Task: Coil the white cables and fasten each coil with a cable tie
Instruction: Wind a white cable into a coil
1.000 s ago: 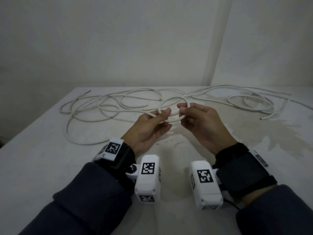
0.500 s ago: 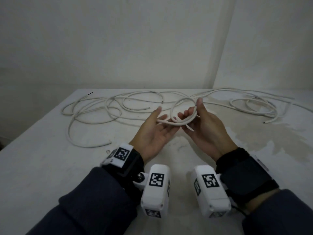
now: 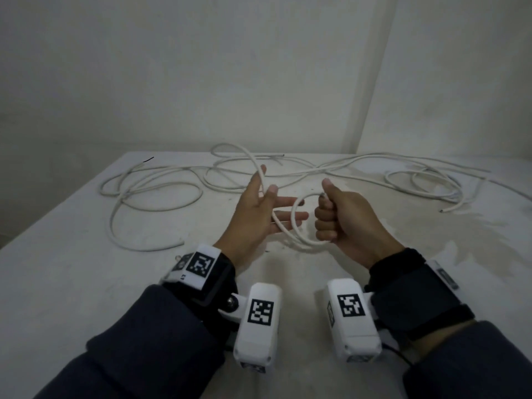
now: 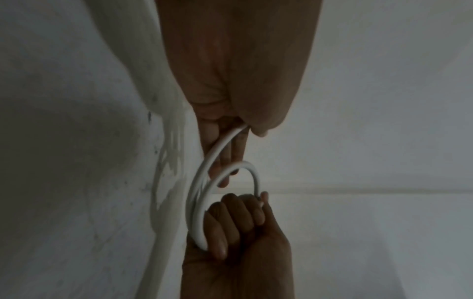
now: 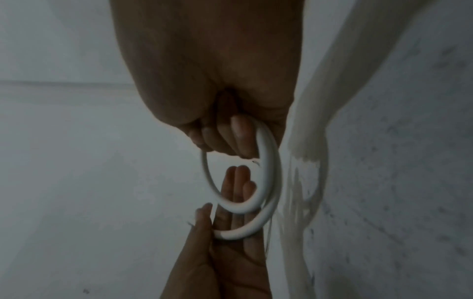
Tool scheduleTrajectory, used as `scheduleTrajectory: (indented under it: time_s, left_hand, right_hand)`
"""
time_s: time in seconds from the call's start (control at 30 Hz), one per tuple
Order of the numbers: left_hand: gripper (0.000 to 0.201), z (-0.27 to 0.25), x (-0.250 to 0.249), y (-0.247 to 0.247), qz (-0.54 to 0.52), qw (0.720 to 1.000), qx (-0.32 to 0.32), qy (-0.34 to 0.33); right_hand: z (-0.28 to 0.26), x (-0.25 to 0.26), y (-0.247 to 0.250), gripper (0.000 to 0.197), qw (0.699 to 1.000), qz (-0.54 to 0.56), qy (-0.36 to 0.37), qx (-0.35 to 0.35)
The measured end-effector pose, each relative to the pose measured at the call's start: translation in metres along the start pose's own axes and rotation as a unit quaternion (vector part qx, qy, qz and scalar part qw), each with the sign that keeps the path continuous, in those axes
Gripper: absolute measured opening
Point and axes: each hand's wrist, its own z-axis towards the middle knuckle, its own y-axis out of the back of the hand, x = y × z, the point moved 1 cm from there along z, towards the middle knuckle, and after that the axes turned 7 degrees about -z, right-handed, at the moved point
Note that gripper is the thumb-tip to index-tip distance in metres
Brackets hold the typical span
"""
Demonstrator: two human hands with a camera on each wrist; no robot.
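Head view: the right hand (image 3: 345, 217) clenches a small loop of white cable (image 3: 292, 218) above the tabletop's (image 3: 72, 283) near edge; the left hand (image 3: 253, 214) pinches the trailing run under its thumb. It seems light but springy; hold where turns cross.

White cable (image 3: 292, 220) up off the table (image 3: 57, 283) now, curled into one small round loop standing on edge between the hands. The right hand (image 3: 342, 217) has the loop's near side clenched in its fist; the left hand (image 3: 253, 214) pinches the running strand under its thumb, fingers out straight. From there the strand trails away to loose, tangled cable sprawled flat across the far table, a cut end (image 3: 440, 210) lying far right.
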Motion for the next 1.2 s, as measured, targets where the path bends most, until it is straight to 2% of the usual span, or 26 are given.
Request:
scheduleTrajectory:
  time_s: [0.1, 0.2, 0.33, 0.47, 0.57, 0.73, 0.9, 1.0, 1.07, 1.13, 1.2]
  left_hand:
    - [0.043, -0.003, -0.003, -0.007, 0.073, 0.996, 0.042, 0.01]
    - [0.022, -0.004, -0.003, -0.011, 0.137, 0.988, 0.065, 0.008]
    - [0.032, 0.001, 0.001, -0.014, 0.059, 0.995, 0.044, 0.072]
    - [0.032, 0.005, 0.001, -0.011, 0.007, 0.995, 0.016, 0.094]
    - [0.028, 0.005, 0.002, -0.006, -0.017, 0.994, 0.003, 0.106]
    - [0.005, 0.005, 0.002, -0.003, -0.02, 0.993, -0.028, 0.111]
    - [0.011, 0.005, -0.001, -0.002, -0.017, 0.995, -0.036, 0.094]
    - [0.019, 0.005, -0.003, -0.004, -0.034, 0.995, -0.028, 0.084]
    - [0.021, 0.005, -0.002, -0.004, 0.013, 0.997, -0.023, 0.068]
    - [0.02, 0.004, -0.001, -0.004, 0.053, 0.997, -0.022, 0.053]
    - [0.023, 0.004, -0.002, -0.005, 0.052, 0.997, -0.022, 0.047]
  right_hand:
    - [-0.003, -0.001, -0.003, 0.035, 0.997, -0.073, 0.006, 0.006]
    - [-0.006, -0.001, -0.005, 0.024, 0.994, -0.106, 0.006, 0.029]
    - [-0.01, 0.001, -0.007, 0.03, 0.994, -0.101, 0.014, 0.045]
    - [-0.01, 0.004, -0.007, 0.029, 0.998, 0.003, -0.022, 0.064]
    - [-0.009, 0.005, -0.006, 0.019, 0.993, 0.052, -0.034, 0.102]
    - [-0.007, 0.001, -0.002, 0.021, 0.993, 0.018, 0.0, 0.118]
    - [-0.005, -0.001, 0.002, 0.016, 0.993, -0.029, 0.043, 0.11]
    - [-0.005, -0.001, 0.003, 0.022, 0.993, -0.044, 0.062, 0.093]
    - [-0.007, 0.0, 0.004, 0.024, 0.992, -0.067, 0.073, 0.084]
    - [-0.008, 0.001, 0.004, 0.018, 0.988, -0.103, 0.092, 0.066]
    - [-0.008, 0.002, 0.004, 0.012, 0.986, -0.115, 0.115, 0.043]
